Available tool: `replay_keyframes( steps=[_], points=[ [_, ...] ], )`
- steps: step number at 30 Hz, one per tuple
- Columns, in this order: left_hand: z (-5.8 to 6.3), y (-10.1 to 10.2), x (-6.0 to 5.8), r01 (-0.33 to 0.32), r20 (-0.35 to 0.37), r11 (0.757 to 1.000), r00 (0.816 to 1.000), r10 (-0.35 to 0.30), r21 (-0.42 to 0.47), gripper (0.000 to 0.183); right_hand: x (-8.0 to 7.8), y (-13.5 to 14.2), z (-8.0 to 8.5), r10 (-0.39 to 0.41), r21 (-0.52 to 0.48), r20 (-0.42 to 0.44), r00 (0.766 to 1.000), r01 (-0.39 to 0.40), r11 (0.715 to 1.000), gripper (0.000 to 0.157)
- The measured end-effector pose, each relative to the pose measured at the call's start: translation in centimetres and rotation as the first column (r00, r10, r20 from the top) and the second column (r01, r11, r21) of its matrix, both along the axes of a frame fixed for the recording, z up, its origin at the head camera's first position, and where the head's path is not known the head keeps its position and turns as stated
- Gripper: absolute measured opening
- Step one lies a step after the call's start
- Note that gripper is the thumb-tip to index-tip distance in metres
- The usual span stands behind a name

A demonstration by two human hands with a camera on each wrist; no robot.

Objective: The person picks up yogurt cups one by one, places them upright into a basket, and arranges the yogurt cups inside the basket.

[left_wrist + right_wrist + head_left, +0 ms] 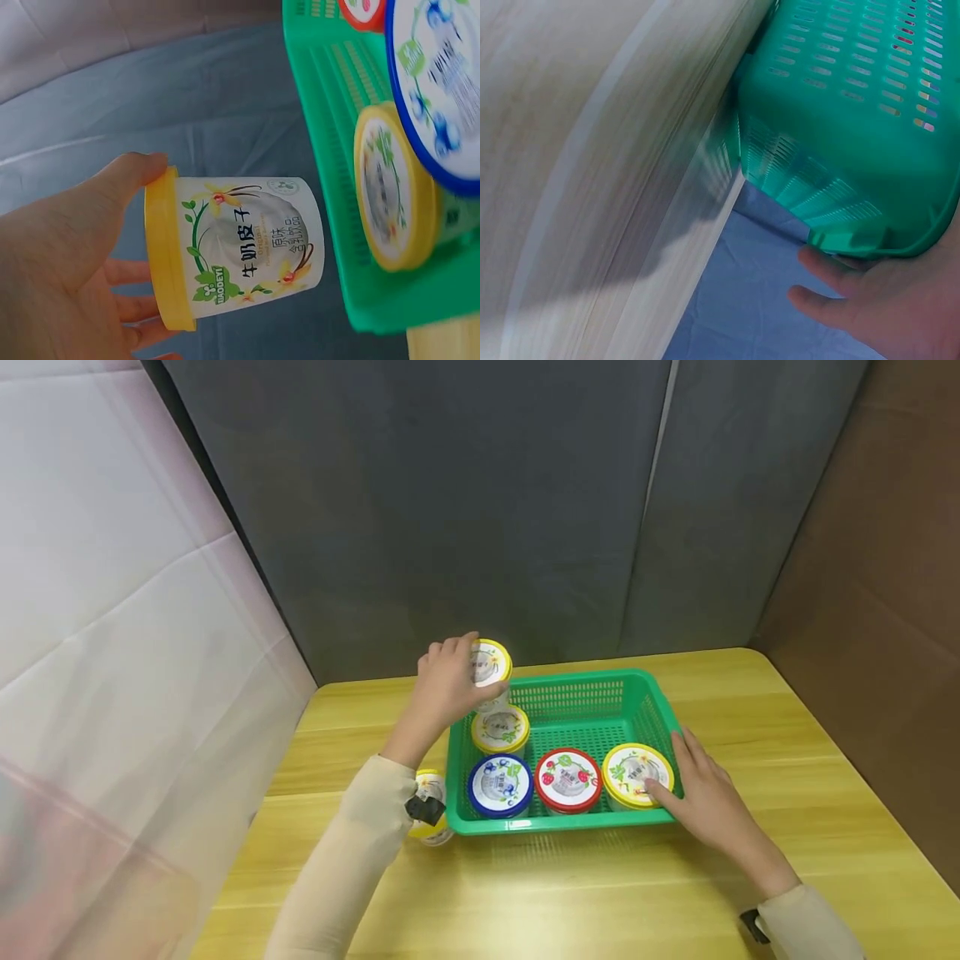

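Note:
My left hand (450, 681) grips a white paper food cup (251, 247) by its yellow lid, thumb on one side and fingers on the other. It holds this cup above the back left corner of the green basket (555, 677). Inside the basket are a yellow-lidded cup (501, 729) at left, a blue-lidded cup (500, 786) in front of it, a red-lidded cup (567, 780) and another yellow-lidded cup (638, 776). At the basket's right rim, my right hand (708, 797) holds on, its thumb over the inside and its fingers outside.
Left of the basket, yellow-lidded packaging (431, 785) stands on the wooden table (360, 727), partly hidden by the left wrist. A dark grey cloth wall (465, 510) rises behind, a pale sheet (127, 610) at left and a brown panel (870, 568) at right.

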State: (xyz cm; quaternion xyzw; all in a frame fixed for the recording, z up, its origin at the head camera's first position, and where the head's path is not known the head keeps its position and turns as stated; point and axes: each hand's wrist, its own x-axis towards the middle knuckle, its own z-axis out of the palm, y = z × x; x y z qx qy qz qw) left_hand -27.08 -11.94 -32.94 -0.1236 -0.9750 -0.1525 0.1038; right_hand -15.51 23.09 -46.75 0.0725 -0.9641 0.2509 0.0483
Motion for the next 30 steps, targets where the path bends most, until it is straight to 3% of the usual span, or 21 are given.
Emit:
replay_keyframes(
  steps=[16,30],
  points=[
    [-1.0,4.8,-0.3,0.122,0.016,0.991,0.992,-0.122,-0.052,0.087,0.8,-0.9,0.1,-0.003,-0.006,0.001,1.0,0.003,1.0,0.094],
    [-3.8,7.5,-0.5,0.257,0.098,0.958,0.964,-0.246,-0.127,0.086,0.5,-1.0,-0.2,0.011,-0.002,-0.001,1.0,-0.011,1.0,0.092]
  ],
)
